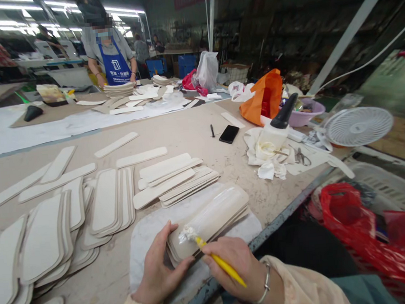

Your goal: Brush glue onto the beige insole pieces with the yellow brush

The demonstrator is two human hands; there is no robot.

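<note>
A stack of long, pale, round-cornered board pieces (219,212) lies on a white sheet (137,246) near the table's front edge. The top piece has a wet, shiny coat along its length. My left hand (159,266) grips the near left end of the stack, thumb on the near side and fingers at the far side. Held in my right hand (236,263) is a yellow-handled brush (223,264). White paste covers its bristles, which touch the top piece near its left end.
More pale pieces (42,234) lie in overlapping stacks at left, and others (179,178) sit behind the sheet. Further right are a phone (229,134), a white container (271,138), scissors (301,157) and a white fan (359,126). Across the table stands a co-worker (117,60) in a blue apron.
</note>
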